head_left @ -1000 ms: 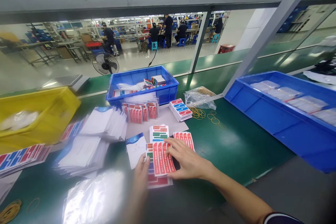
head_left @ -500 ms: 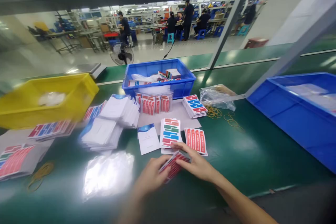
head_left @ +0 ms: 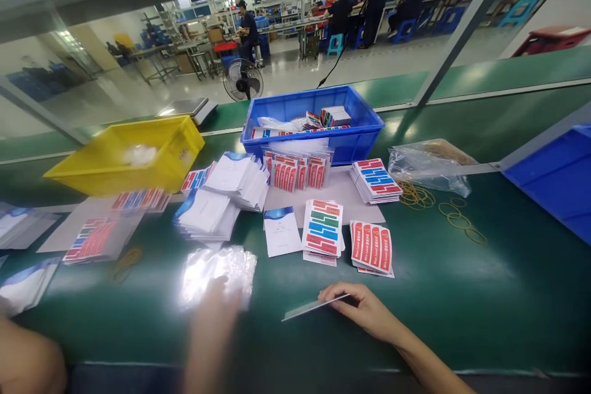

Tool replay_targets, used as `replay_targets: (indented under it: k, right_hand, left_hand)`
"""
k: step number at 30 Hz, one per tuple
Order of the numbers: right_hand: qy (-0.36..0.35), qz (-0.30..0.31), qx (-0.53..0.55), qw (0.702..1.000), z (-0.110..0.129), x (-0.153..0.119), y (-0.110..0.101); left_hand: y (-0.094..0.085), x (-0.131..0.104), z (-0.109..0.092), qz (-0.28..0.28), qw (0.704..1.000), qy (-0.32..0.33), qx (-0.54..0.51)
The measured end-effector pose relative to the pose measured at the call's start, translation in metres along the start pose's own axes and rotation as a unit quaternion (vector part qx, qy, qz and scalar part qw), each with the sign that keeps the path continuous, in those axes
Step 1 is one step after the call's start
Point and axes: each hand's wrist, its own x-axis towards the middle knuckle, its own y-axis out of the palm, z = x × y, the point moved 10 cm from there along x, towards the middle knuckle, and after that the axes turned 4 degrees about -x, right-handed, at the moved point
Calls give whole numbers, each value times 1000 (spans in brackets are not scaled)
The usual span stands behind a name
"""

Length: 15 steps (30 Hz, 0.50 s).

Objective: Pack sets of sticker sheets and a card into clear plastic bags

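Observation:
My right hand (head_left: 357,308) pinches a thin set of cards (head_left: 311,306), seen nearly edge-on above the green table. Smeared by motion, my left hand (head_left: 217,305) is over the front of a pile of shiny clear plastic bags (head_left: 203,268); its fingers cannot be made out. Beyond the right hand are a stack of red label cards (head_left: 373,246) and a stack of red, green and blue label cards (head_left: 323,228). Left of these lies a white leaflet with a blue top (head_left: 281,234). Thick piles of white leaflets (head_left: 207,212) rest behind the bags.
A blue bin (head_left: 314,141) with cards stands at the back, a yellow bin (head_left: 124,160) to its left. Rubber bands (head_left: 415,195) lie beside a clear bag (head_left: 429,166). Another blue bin (head_left: 554,178) is at right. Another person's arm (head_left: 28,354) reaches in at lower left.
My left hand has let go of the cards and moved left to the plastic bags. My right hand keeps the cards, now turned edge-on. The view has swung left.

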Motion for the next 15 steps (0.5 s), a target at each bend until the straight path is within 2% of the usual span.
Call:
replay_targets:
  k: [2,6,11,15]
  right_hand:
    - [-9,-1,6,1000,6,2,1]
    - [-8,-14,-6,1000,8,6,-1]
    - [-11,-34,-16,999,2,5,-4]
    - [-20,-47,-17,999,2,1,-7]
  left_hand:
    - [7,-3,12,29,999,-19,33]
    - [18,-7,15,66,996,-29,58]
    - [9,-9,6,8,1000,-18,-4]
    - [-1,-16,-15,-24,999,19,-21]
